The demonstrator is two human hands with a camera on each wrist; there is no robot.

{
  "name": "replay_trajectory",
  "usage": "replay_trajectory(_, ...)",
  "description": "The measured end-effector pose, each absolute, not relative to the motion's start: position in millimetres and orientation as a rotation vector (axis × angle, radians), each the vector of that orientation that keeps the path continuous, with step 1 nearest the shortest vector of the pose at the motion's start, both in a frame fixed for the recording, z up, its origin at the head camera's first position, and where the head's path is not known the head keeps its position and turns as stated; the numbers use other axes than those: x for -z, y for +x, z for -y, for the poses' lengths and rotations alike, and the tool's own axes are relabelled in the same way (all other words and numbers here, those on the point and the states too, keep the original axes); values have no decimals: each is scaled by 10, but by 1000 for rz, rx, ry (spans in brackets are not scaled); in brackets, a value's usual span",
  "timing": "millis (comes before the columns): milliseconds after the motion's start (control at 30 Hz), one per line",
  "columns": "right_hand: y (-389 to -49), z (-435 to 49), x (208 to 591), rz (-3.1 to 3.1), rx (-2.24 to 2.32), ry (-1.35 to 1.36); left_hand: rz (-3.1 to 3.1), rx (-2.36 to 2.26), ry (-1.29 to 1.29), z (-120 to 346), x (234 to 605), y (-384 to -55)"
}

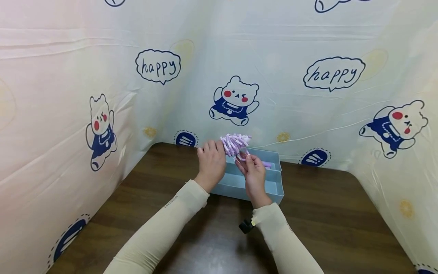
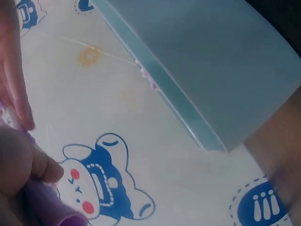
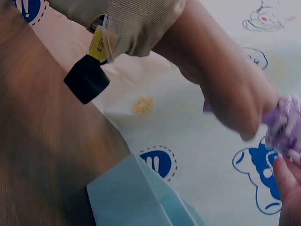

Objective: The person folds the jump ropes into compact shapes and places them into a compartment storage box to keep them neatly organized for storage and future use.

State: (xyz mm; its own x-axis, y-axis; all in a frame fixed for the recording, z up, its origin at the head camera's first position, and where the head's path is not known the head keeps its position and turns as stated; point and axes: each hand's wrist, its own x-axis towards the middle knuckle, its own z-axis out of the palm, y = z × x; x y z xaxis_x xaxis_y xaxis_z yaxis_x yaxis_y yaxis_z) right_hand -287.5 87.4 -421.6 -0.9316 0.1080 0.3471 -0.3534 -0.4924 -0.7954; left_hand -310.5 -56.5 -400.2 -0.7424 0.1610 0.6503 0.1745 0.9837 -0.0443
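Observation:
My left hand (image 1: 211, 163) grips the purple handle of a small duster (image 1: 236, 144) with a head of purple and white strands. The handle's hollow end (image 2: 70, 220) sticks out past the fingers in the left wrist view. Beside the head, my right hand (image 1: 254, 175) pinches a hanging strand between thumb and finger. In the right wrist view the strands (image 3: 288, 127) lie just above the right fingertips (image 3: 284, 172). Both hands are above a light blue divided tray (image 1: 236, 182). A purple piece (image 1: 267, 164) lies in its rear compartment; its kind cannot be told.
The tray stands toward the back of a dark wooden table (image 1: 328, 213). A white printed curtain (image 1: 273, 45) encloses the back and both sides. A black device (image 1: 246, 226) hangs by the right wrist.

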Motion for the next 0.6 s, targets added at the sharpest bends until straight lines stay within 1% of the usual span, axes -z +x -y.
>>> replay_trajectory(167, -2852, -807, 4168, 1405, -2469, 296, 2453, -39, -212, 485, 4050, -3074)
replay_trajectory(600, -2895, -611, 4030, 1485, -2322, -23, 2424, -122, -136, 304, 4146, -3029)
